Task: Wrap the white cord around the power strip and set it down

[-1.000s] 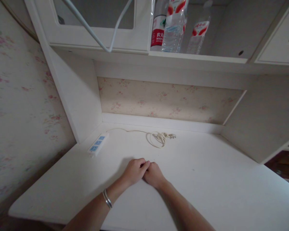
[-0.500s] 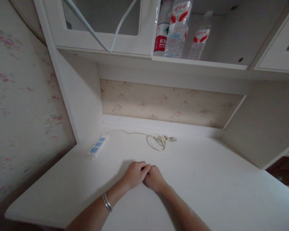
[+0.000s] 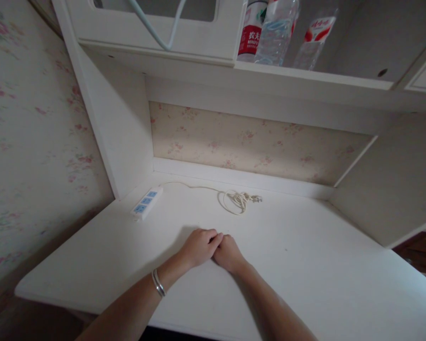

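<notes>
The person's left hand point(image 3: 199, 247) and right hand point(image 3: 229, 253) meet near the middle of a broad, smooth white worktop point(image 3: 312, 279). The grip of each is drawn in, fingers curled under and the left thumb against the right hand; no object shows in either, though the undersides are hidden. Both forearms slope in from the near edge, so the pose seems a resting one, each hand steadying the other. Two slim silver metal bangles point(image 3: 159, 286) circle the left wrist.

Beyond the hands, and touched by neither, lies a loosely coiled cream cable point(image 3: 238, 201), with what looks like a plug at its right end. One strand runs left to a white oblong power strip with blue socket faces point(image 3: 147, 202), set at a slant near the left side panel. The coil probably gathers up spare length.

The worktop bears a few small specks. Behind it, a strip of cream floral wallpaper point(image 3: 248, 138) shows beneath a white wooden shelf point(image 3: 312, 77), where clear plastic bottles with red-and-white labels point(image 3: 276, 40) stand. A pale bent tube point(image 3: 148, 23) hangs before the cupboard door, and the left wall carries flowered paper too. The light is dim.
</notes>
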### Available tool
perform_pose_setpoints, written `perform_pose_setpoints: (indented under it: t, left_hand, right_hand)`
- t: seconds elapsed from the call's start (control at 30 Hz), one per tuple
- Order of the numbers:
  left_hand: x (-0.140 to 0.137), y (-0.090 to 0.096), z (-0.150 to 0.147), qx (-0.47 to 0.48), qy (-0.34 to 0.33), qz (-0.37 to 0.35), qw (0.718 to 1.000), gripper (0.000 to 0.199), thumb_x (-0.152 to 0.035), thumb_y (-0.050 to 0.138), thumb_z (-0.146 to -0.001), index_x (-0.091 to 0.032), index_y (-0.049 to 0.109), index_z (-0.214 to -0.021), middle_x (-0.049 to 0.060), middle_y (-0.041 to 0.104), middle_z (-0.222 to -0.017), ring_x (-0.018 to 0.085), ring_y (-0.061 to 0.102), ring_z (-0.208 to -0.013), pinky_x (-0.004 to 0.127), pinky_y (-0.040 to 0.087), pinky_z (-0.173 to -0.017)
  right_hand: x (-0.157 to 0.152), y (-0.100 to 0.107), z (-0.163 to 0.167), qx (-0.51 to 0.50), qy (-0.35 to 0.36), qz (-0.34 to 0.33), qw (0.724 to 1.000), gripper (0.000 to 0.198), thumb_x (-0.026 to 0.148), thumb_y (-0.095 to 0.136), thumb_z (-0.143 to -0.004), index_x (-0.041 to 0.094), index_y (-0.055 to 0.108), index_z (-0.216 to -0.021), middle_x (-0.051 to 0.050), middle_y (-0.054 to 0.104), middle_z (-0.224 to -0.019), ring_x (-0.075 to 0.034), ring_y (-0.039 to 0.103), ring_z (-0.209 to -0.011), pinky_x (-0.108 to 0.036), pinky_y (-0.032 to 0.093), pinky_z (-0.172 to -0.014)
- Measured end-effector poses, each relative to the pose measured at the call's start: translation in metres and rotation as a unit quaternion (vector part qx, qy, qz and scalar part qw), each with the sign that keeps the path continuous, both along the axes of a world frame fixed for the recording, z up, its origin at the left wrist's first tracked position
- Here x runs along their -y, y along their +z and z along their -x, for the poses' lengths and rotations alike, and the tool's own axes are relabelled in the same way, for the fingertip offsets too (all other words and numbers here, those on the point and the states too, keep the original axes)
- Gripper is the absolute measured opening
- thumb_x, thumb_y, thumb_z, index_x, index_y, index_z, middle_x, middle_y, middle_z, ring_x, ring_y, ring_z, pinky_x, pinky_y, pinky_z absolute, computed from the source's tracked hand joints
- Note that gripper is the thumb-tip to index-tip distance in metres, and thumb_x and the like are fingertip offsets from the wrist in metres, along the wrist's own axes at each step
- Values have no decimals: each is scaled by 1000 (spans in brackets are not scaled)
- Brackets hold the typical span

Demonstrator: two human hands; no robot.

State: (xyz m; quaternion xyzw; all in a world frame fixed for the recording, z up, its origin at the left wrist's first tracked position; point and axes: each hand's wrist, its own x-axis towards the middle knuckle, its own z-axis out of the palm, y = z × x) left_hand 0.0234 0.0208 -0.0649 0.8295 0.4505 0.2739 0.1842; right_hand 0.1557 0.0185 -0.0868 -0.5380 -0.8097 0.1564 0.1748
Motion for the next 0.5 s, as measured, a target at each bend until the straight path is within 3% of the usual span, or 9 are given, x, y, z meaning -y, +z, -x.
perform_pose_setpoints:
  t: [0.5]
  left_hand:
    - [3,2,0,-40,1,-25,999,47,-43,26,-95,-20,60,-72,3,67,-70,15,59,-65,26,35,-63]
  right_hand:
    - [-1,-4,-2,-2,18,-23,1000,27,14,43,-78,16,70,-82,-8,72,-85,-17,66,-76,-20,40,-62]
